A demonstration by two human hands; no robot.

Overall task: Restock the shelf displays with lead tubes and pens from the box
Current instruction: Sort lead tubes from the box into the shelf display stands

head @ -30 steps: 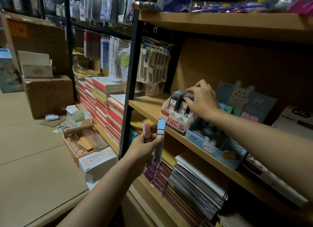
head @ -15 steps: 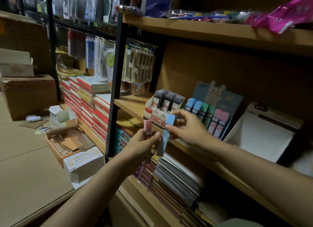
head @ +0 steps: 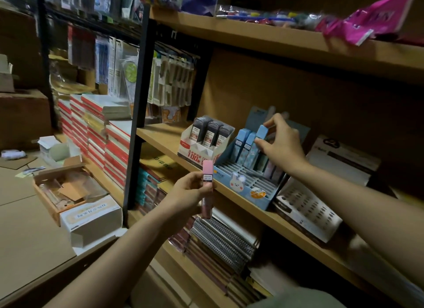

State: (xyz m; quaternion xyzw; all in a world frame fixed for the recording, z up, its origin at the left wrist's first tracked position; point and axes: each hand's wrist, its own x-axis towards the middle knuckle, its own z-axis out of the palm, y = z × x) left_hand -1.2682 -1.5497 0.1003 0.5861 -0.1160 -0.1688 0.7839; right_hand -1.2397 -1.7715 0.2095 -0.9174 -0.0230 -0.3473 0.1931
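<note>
My left hand [head: 187,194] grips a pink lead tube [head: 207,188], upright, in front of the middle shelf's edge. My right hand [head: 281,144] pinches a blue lead tube [head: 261,132] at its top and holds it in the back row of the blue rabbit display tray [head: 243,188], beside two other blue tubes [head: 244,147]. Left of the tray, a white and red display box [head: 197,152] holds three dark lead tubes [head: 211,132]. An open cardboard box [head: 63,188] lies on the floor at the left.
The wooden middle shelf [head: 160,137] also carries a white perforated display [head: 305,212] to the right of the blue tray. Spiral notebooks [head: 224,241] fill the shelf below. A black upright post [head: 137,115] stands left of the displays. A white carton [head: 91,218] sits beside the open box.
My right hand took the blue tube from my left hand and carried it up into the blue tray's back row. My left hand now holds only the pink tube.
</note>
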